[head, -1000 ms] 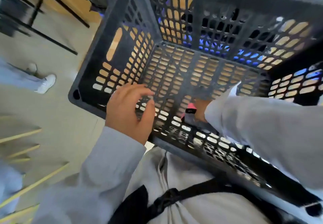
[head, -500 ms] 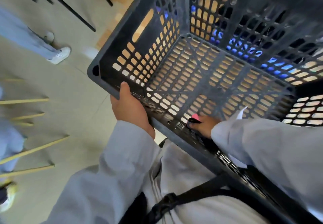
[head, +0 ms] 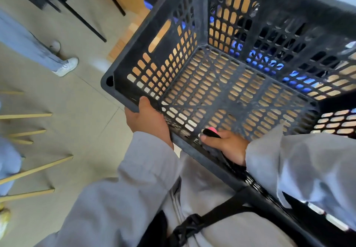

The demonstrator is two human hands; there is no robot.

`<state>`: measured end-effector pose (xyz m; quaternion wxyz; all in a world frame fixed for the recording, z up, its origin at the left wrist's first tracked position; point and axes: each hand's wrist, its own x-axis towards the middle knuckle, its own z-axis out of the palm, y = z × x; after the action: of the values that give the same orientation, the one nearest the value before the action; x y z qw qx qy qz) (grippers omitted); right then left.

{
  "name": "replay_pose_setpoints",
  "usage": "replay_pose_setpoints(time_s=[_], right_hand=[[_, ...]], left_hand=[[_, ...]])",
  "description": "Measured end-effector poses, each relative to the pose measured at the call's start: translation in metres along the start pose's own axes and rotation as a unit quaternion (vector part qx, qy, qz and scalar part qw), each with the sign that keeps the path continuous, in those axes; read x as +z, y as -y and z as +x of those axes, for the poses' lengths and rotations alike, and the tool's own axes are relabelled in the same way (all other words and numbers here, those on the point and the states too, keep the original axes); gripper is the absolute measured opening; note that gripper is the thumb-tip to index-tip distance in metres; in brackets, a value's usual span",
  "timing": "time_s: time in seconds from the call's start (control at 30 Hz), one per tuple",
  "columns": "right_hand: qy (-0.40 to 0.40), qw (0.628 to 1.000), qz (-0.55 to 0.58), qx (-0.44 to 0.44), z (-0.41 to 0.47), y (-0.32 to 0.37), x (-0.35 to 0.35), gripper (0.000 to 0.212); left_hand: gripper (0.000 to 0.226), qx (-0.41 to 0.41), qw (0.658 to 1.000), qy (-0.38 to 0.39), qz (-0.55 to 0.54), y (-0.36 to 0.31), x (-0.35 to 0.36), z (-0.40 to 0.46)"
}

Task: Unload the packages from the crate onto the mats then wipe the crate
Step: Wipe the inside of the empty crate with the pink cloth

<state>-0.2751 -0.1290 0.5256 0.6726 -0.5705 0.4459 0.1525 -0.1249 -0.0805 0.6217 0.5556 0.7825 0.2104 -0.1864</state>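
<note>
Head view: dark grey perforated plastic crate [head: 221, 84] tilted up against the person's body, left hand [head: 147, 120] gripping its near rim at the corner, thumb over the edge. Right hand [head: 226, 144] sits inside the crate just right of the left, fingers curled round a dark cloth with a pink tip [head: 211, 132], pressed to the near wall. Grey sleeves [head: 300, 162] cover both arms.

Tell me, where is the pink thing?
In the head view it is inside the crate, low in the middle, held by the right hand against the near wall: pink thing.
</note>
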Motion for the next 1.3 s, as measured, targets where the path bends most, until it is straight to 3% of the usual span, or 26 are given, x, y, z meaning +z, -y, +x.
replay_pose_setpoints(time_s=[0.17,0.3,0.4,0.5,0.6,0.77,0.87,1.0,1.07,1.17,1.3], right_hand=[[0.074,0.995,0.034,-0.055,-0.039,0.023,-0.007,0.059],[0.158,0.975,0.147,-0.049,-0.05,0.049,-0.033,0.034],[0.097,0.984,0.147,-0.024,-0.021,0.06,-0.058,0.035],[0.008,0.999,-0.031,-0.019,0.023,0.046,-0.067,0.024],[0.016,0.983,-0.18,0.026,0.054,0.019,-0.052,0.027],[0.027,0.963,-0.266,0.036,0.072,-0.014,0.0,0.05],[0.005,0.966,-0.257,0.015,0.081,-0.021,0.013,0.047],[0.008,0.977,-0.205,0.05,0.089,-0.018,0.015,0.054],[-0.002,0.985,-0.163,0.05,0.089,-0.015,0.018,0.046],[-0.008,0.991,-0.131,0.029,0.084,-0.006,0.022,0.054],[0.007,0.994,-0.108,-0.011,0.064,0.011,0.02,0.039]], left_hand=[[0.007,-0.003,1.0,0.002,0.0,-0.002,0.0,-0.005],[0.01,-0.009,1.0,0.005,0.004,-0.005,0.0,-0.008],[0.015,-0.011,1.0,0.005,0.007,-0.007,-0.001,-0.008],[0.024,-0.012,1.0,0.005,0.019,-0.007,-0.001,-0.008],[0.009,-0.009,1.0,-0.002,0.01,-0.005,0.0,-0.006],[0.01,-0.014,1.0,-0.01,0.007,-0.003,0.001,-0.003],[0.015,-0.011,1.0,-0.011,0.006,-0.003,0.002,-0.003],[0.021,-0.002,1.0,-0.015,-0.001,-0.002,0.003,0.001],[0.025,-0.002,1.0,-0.015,0.001,-0.002,0.003,0.002],[0.019,0.001,1.0,-0.016,0.001,-0.001,0.004,0.002],[0.009,0.004,1.0,-0.011,-0.013,0.0,0.003,0.001]])
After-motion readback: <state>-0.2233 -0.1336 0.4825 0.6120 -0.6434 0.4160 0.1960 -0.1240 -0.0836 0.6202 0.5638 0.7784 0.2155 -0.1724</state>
